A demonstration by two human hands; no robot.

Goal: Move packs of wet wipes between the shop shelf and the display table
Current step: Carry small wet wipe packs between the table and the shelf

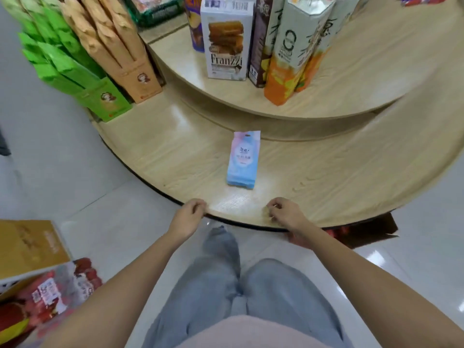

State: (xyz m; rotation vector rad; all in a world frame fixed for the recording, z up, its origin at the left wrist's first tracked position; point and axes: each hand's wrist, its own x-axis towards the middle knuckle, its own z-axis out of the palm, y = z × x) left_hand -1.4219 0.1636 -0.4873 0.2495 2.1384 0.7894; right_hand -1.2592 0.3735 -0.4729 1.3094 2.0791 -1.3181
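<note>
Desk point(339, 177) first: its lower tier is round and glossy, and the rim curves away right in front of your legs. Anything you drag toward yourself has little margin before it drops onto the floor point(88, 197).

The upper tier point(364, 71) rises just behind the pack. On it the tall cartons point(288, 59) and the Franzzi box point(227, 41) stand upright near its edge. If you overshoot your reach or swing a forearm wide, you could tip one down onto the lower tier.

To your left the green boxes point(75, 69) and tan boxes point(120, 46) lean in rows, well apart from the pack. They are a risk only if you turn that way carelessly.

The pack of wet wipes point(243, 159) lies flat and alone on the lower tier, between the upper tier's wall and your hands, with its hang-hole end pointing away from you. It looks soft and slick, so pinching it at one corner may let it sag or slip; take it across the middle.

Your left hand point(189, 214) is at the rim, fingers loosely curled, holding nothing. Your right hand point(283, 212) sits over the rim with fingers also curled. It seems empty, though blur makes the fingertips hard to read. Both hands are near the pack but not touching it.
</note>
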